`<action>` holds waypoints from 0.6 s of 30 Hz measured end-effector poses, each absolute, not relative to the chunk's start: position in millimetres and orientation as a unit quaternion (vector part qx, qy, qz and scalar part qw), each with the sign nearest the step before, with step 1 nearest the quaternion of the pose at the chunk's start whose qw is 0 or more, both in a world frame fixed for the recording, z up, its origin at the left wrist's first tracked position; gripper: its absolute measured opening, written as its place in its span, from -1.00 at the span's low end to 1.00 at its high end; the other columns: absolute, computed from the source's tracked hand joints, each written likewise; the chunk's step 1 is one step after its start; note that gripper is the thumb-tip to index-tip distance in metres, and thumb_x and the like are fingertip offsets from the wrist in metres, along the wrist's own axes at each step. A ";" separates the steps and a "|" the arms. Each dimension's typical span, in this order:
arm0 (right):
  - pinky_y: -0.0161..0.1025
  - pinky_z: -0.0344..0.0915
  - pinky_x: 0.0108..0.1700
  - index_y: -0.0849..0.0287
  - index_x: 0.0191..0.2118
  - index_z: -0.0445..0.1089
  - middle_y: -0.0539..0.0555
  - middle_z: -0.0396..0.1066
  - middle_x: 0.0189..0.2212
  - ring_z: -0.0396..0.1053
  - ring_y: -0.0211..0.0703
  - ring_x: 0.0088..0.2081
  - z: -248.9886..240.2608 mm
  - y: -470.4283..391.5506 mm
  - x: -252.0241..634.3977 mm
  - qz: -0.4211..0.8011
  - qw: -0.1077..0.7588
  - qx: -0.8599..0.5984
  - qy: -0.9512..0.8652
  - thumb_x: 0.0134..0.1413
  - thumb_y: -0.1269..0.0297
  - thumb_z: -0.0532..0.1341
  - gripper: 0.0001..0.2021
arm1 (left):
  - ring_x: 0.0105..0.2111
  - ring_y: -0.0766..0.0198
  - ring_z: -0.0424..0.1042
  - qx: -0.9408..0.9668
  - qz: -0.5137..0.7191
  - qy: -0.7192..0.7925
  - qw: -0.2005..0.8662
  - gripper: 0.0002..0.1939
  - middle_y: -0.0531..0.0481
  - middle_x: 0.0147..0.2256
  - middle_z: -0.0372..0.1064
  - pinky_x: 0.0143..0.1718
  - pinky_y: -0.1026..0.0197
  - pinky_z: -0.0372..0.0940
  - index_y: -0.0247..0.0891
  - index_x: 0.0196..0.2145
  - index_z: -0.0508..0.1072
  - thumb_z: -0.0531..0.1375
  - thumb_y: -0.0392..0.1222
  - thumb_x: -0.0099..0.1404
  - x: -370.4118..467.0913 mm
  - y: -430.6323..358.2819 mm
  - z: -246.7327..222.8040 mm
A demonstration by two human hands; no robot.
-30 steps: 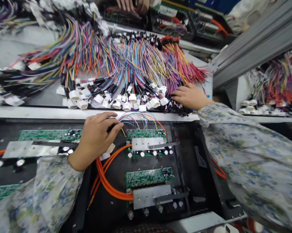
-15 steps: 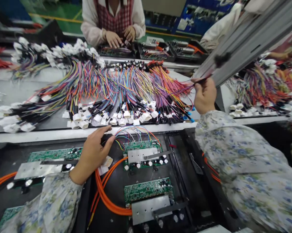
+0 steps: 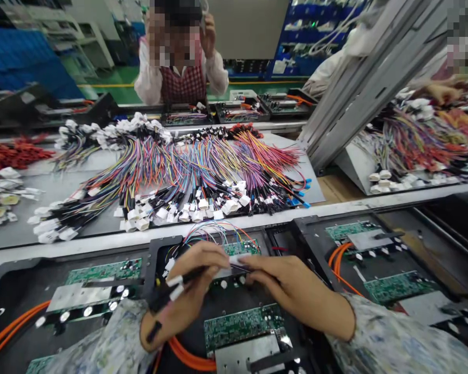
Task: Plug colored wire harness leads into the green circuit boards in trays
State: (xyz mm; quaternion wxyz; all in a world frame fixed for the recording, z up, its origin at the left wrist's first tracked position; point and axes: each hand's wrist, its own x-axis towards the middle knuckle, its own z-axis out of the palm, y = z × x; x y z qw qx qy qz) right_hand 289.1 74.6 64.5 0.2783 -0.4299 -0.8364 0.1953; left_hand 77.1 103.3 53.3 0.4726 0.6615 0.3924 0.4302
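My left hand (image 3: 195,303) is closed around a wire harness (image 3: 176,292) with black sleeving and white labels; its connector end dangles over the wrist, blurred. Facing it, my right hand (image 3: 296,291) pinches the harness's thin dark wires between thumb and fingers. Both hands hover above a black tray (image 3: 156,254). Partly hidden behind them is a green circuit board (image 3: 243,248) with coloured wires arching from its back edge. Nearer to me lies a second circuit board (image 3: 243,327) with a metal plate and thick orange cables (image 3: 189,358).
Bundles of coloured wire harnesses (image 3: 202,161) cover the bench ahead. Trays with circuit boards stand left and right (image 3: 397,285). A slanted metal post (image 3: 346,109) rises at the right. Across the bench, a co-worker (image 3: 183,83) raises both hands to the head.
My right hand has come down from the harness pile to the tray, bringing a harness. My left hand has closed on it. The view has tilted up, and the co-worker's hands have risen.
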 end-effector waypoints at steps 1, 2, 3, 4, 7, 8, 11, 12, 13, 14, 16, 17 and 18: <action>-0.35 0.50 -0.31 -0.05 0.17 0.30 -0.11 0.58 -0.34 0.53 -0.29 -0.35 61.4 74.9 298.8 0.185 0.272 -0.427 -0.842 0.24 0.41 0.03 -0.58 | -0.28 0.19 0.47 0.641 0.440 0.419 0.470 -0.82 -0.01 -0.33 0.49 -0.20 0.12 0.44 -0.06 -0.45 0.56 0.20 -0.07 0.25 72.0 107.5 51.9; -0.34 0.50 -0.31 -0.06 0.08 0.39 -0.10 0.58 -0.33 0.54 -0.28 -0.34 58.1 75.6 308.7 0.173 0.269 -0.426 -0.846 0.23 0.41 0.04 -0.62 | -0.29 0.19 0.46 0.617 0.445 0.446 0.471 -0.86 -0.01 -0.36 0.49 -0.16 0.11 0.43 -0.09 -0.45 0.55 0.23 -0.09 0.23 66.8 112.0 49.6; -0.34 0.50 -0.31 -0.06 0.03 0.43 -0.09 0.58 -0.32 0.54 -0.27 -0.34 55.0 76.7 318.6 0.159 0.265 -0.428 -0.849 0.22 0.42 0.04 -0.63 | -0.28 0.18 0.46 0.591 0.448 0.472 0.477 -0.88 -0.01 -0.37 0.49 -0.13 0.10 0.42 -0.12 -0.44 0.54 0.25 -0.09 0.19 62.0 116.4 46.6; -0.33 0.50 -0.33 -0.07 -0.01 0.46 -0.08 0.58 -0.32 0.54 -0.26 -0.35 52.2 78.2 328.4 0.142 0.260 -0.431 -0.852 0.20 0.43 0.04 -0.63 | -0.28 0.18 0.47 0.564 0.447 0.494 0.489 -0.88 -0.01 -0.37 0.50 -0.12 0.09 0.42 -0.15 -0.41 0.54 0.28 -0.08 0.16 57.7 120.7 43.1; -0.26 0.49 -0.33 -0.06 -0.12 0.50 -0.03 0.57 -0.34 0.52 -0.21 -0.36 49.0 86.5 354.6 0.073 0.253 -0.460 -0.848 0.16 0.44 0.06 -0.66 | -0.38 0.22 0.48 0.494 0.420 0.529 0.548 -0.72 -0.03 -0.39 0.50 -0.25 0.14 0.45 -0.23 -0.36 0.51 0.34 0.00 0.03 48.6 132.1 32.2; -0.21 0.49 -0.31 -0.05 -0.16 0.51 -0.01 0.57 -0.34 0.51 -0.18 -0.35 50.1 90.4 361.1 0.047 0.253 -0.473 -0.843 0.16 0.43 0.08 -0.69 | -0.41 0.25 0.47 0.481 0.402 0.530 0.571 -0.69 -0.03 -0.41 0.50 -0.30 0.17 0.45 -0.24 -0.37 0.50 0.35 0.02 0.00 46.7 135.2 29.4; 0.02 0.43 -0.14 0.00 -0.28 0.53 0.11 0.54 -0.26 0.48 -0.01 -0.22 57.7 103.3 369.0 -0.031 0.259 -0.526 -0.810 0.12 0.35 0.15 -0.80 | -0.51 0.28 0.44 0.488 0.326 0.510 0.629 -0.70 -0.02 -0.50 0.45 -0.43 0.23 0.42 -0.26 -0.49 0.49 0.39 0.00 -0.10 42.8 141.7 23.7; 0.10 0.40 -0.10 0.01 -0.32 0.53 0.14 0.53 -0.25 0.46 0.05 -0.18 60.0 107.5 367.6 -0.051 0.262 -0.551 -0.791 0.11 0.33 0.17 -0.83 | -0.52 0.27 0.44 0.502 0.301 0.498 0.640 -0.71 -0.02 -0.52 0.44 -0.45 0.23 0.41 -0.26 -0.52 0.49 0.39 -0.01 -0.11 41.8 142.8 22.2; 0.16 0.36 -0.08 0.02 -0.35 0.53 0.16 0.52 -0.25 0.44 0.11 -0.16 61.0 111.5 364.5 -0.064 0.264 -0.579 -0.769 0.11 0.32 0.18 -0.84 | -0.51 0.24 0.44 0.517 0.280 0.488 0.645 -0.73 -0.02 -0.53 0.43 -0.46 0.22 0.41 -0.25 -0.54 0.48 0.39 -0.02 -0.11 40.8 143.3 20.6; 0.17 0.35 -0.09 0.04 -0.36 0.53 0.17 0.51 -0.27 0.44 0.14 -0.16 60.2 115.2 360.1 -0.065 0.264 -0.605 -0.748 0.11 0.31 0.18 -0.84 | -0.50 0.22 0.45 0.534 0.267 0.481 0.642 -0.74 -0.02 -0.53 0.43 -0.45 0.21 0.42 -0.24 -0.55 0.48 0.38 -0.03 -0.10 39.9 143.3 18.9; 0.08 0.38 -0.19 0.04 -0.35 0.52 0.12 0.52 -0.36 0.46 0.07 -0.26 52.4 121.7 348.9 -0.024 0.257 -0.641 -0.723 0.11 0.29 0.19 -0.86 | -0.44 0.20 0.46 0.567 0.268 0.490 0.605 -0.80 -0.02 -0.48 0.45 -0.39 0.19 0.43 -0.20 -0.52 0.50 0.36 -0.03 -0.03 38.4 141.6 15.7; 0.00 0.41 -0.25 0.04 -0.34 0.52 0.07 0.52 -0.40 0.47 0.00 -0.33 45.4 124.3 342.7 0.015 0.251 -0.647 -0.720 0.11 0.27 0.20 -0.88 | -0.39 0.19 0.47 0.581 0.278 0.505 0.574 -0.83 -0.01 -0.45 0.47 -0.33 0.18 0.44 -0.17 -0.51 0.51 0.34 -0.04 0.03 37.9 140.1 14.6; -0.08 0.42 -0.32 0.03 -0.34 0.51 0.01 0.53 -0.43 0.47 -0.08 -0.39 37.0 126.3 336.5 0.059 0.248 -0.646 -0.720 0.10 0.25 0.22 -0.90 | -0.34 0.18 0.47 0.595 0.290 0.521 0.540 -0.87 0.00 -0.41 0.48 -0.25 0.16 0.44 -0.14 -0.48 0.53 0.32 -0.06 0.07 37.6 138.4 14.1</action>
